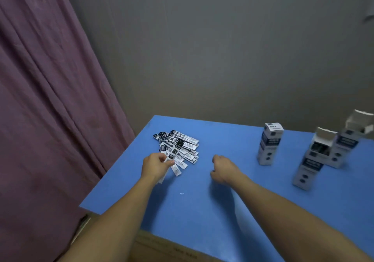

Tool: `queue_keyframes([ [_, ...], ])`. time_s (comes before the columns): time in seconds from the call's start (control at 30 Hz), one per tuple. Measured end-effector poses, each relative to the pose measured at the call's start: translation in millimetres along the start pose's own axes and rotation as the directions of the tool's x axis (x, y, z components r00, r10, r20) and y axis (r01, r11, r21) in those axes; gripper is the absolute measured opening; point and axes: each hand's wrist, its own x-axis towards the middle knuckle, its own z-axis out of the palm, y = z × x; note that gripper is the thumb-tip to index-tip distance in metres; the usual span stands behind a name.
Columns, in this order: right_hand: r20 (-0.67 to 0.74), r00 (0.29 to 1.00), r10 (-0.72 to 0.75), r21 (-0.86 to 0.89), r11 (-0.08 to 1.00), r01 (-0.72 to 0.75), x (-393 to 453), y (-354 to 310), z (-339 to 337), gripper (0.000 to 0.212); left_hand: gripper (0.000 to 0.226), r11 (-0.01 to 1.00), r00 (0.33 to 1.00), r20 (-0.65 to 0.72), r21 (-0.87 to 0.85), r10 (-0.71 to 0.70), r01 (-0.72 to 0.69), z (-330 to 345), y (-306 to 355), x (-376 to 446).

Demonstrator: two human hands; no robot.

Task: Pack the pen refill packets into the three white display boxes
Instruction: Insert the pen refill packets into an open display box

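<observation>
A few packets are pinched in the left hand at the near edge of the pile, which is spread just beyond its fingers, while the right hand is held loosely curled and empty beside it. Farther right, three boxes are stood upright: one is closed, two are open-topped, so packing is judged partly done, with much of the pile left.

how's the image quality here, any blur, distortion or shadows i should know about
Head view: dim, even light; wide-angle bending tilts the three white display boxes outward at the right edge, where they look soft with motion blur. The print on the pen refill packets is unreadable. The right hand casts a soft shadow on the blue table; the left hand grips packets, edges slightly smeared.
</observation>
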Motion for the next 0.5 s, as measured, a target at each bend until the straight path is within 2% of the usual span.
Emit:
queue_keyframes([
  [0.2, -0.020, 0.996, 0.090, 0.022, 0.996, -0.089, -74, 39, 17, 0.037, 0.052, 0.999, 0.998, 0.046, -0.014, 0.050, -0.050, 28, 31, -54],
  [0.5, -0.090, 0.969, 0.229, 0.077, 0.972, -0.223, -163, 113, -2, 0.038, 0.030, 0.984, 0.972, 0.200, -0.153, 0.120, -0.090, 87, 79, -121],
])
